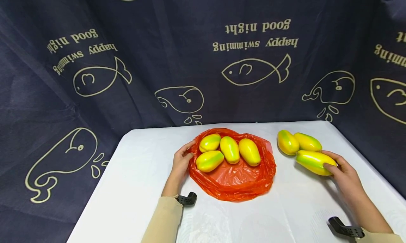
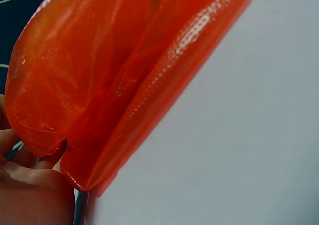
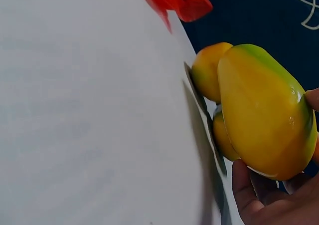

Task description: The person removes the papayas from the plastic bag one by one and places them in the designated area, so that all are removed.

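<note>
A red plastic bag (image 1: pixel 233 193) lies spread on the table, its rim rolled outward around several yellow-green papayas (image 1: pixel 229 149). At the bag's left rim, my left hand (image 1: pixel 181 162) grips the thin plastic; the left wrist view has its fingers (image 2: pixel 50 160) curled at the gathered red edge. My right hand (image 1: pixel 347 174) holds a papaya (image 1: pixel 314 162) by its right end, thumb on the near side and fingers on the far side. Just behind the held one are two more papayas, one upright-looking papaya (image 1: pixel 288 143) and another papaya (image 1: pixel 307 141) lying sideways.
The white table (image 1: pixel 127 186) reaches back to a dark blue curtain (image 1: pixel 203 59) printed with fish, whales and upside-down lettering. Black wrist straps with camera mounts sit on both wrists, the left mount (image 1: pixel 190 198) close to the bag's near-left side.
</note>
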### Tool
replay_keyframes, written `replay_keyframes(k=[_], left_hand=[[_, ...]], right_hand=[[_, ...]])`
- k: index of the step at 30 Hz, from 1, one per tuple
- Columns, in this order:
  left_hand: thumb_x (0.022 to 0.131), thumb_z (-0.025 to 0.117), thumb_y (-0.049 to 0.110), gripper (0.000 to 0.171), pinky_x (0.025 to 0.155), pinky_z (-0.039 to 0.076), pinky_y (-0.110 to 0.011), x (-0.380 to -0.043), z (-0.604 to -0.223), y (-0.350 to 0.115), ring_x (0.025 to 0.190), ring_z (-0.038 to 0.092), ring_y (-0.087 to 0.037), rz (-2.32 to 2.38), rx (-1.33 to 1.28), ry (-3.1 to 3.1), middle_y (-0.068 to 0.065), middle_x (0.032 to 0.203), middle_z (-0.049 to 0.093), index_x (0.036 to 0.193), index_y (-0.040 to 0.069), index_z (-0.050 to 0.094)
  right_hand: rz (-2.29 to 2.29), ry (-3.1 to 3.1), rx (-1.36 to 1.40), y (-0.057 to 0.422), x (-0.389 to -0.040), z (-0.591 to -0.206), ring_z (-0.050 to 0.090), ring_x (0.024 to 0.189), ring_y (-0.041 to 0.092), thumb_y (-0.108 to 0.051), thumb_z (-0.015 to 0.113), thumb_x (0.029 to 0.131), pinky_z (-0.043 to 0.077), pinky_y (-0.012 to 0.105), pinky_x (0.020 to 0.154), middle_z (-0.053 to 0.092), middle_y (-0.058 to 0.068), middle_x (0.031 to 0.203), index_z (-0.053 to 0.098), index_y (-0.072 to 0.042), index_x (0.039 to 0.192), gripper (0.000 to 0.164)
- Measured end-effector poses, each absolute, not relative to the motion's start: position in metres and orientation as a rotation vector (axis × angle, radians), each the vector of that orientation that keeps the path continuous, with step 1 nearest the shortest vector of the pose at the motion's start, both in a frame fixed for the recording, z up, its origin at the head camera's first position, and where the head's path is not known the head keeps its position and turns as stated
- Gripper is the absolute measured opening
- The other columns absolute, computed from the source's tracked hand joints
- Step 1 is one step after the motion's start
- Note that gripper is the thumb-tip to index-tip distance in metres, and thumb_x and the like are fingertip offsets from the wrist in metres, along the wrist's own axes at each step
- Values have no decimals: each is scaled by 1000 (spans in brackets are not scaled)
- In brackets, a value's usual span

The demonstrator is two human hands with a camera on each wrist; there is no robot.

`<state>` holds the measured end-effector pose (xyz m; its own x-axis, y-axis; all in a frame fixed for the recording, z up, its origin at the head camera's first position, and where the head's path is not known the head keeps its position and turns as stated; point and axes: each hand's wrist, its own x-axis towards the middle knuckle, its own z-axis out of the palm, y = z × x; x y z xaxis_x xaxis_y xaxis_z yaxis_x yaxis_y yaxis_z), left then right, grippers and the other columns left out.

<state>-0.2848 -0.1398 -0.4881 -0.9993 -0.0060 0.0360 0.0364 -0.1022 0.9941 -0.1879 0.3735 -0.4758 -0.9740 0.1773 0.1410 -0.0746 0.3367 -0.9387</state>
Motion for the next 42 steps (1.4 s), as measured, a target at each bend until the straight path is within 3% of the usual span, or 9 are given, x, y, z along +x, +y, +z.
replay_keyframes(k=[12,21,26,30,33,37,40,42], left_hand=[[92,48,-4,50,101,52,-24,-284,-487,-140,126,54,-23,-2309,-27,-2084,-9,146,55,138,12,60],[93,48,-4,50,106,50,-29,-284,-487,-141,129,52,-25,-2317,-20,-2096,-9,148,53,139,12,59],[93,48,-3,50,105,51,-29,-284,-487,-141,129,52,-25,-2316,-24,-2097,-8,148,53,139,12,59],[93,48,-3,49,105,51,-29,-284,-488,-141,128,53,-24,-2308,-10,-2104,-8,146,54,139,13,59],[93,48,-3,50,105,51,-29,-285,-488,-140,128,53,-24,-2302,-7,-2108,-9,146,54,139,12,59],[93,48,-3,49,103,52,-27,-285,-487,-140,127,53,-23,-2304,-13,-2105,-9,147,54,139,11,59],[93,48,-3,49,104,51,-27,-285,-488,-140,128,53,-23,-2314,-18,-2095,-10,147,53,139,10,58],[93,47,-4,50,106,50,-29,-285,-488,-140,129,53,-25,-2321,-26,-2089,-11,147,53,140,10,58]], right_hand=[[1897,-2233,-157,385,-188,-482,48,93,-12,-14,55,101,46,3,69,49,-29,112,57,-31,137,40],[1758,-2350,-226,395,-190,-488,43,96,-12,-21,55,102,42,1,71,45,-33,112,52,-31,144,43],[1592,-2461,-324,395,-189,-490,35,103,-15,-31,52,103,33,-1,78,41,-36,121,44,-36,150,48],[1525,-2500,-393,395,-187,-491,30,110,-19,-36,50,103,26,2,97,38,-34,133,39,-38,153,51],[1514,-2498,-428,396,-186,-491,28,112,-20,-37,49,103,21,12,112,37,-34,135,37,-39,153,52],[1532,-2473,-442,397,-186,-491,28,112,-19,-36,49,103,23,0,100,37,-36,132,37,-39,153,52],[1527,-2459,-420,397,-187,-492,29,114,-20,-35,49,103,24,-8,84,38,-36,132,37,-37,153,51],[1524,-2447,-398,396,-187,-493,29,116,-20,-34,48,103,23,-9,83,38,-35,133,38,-37,153,51]])
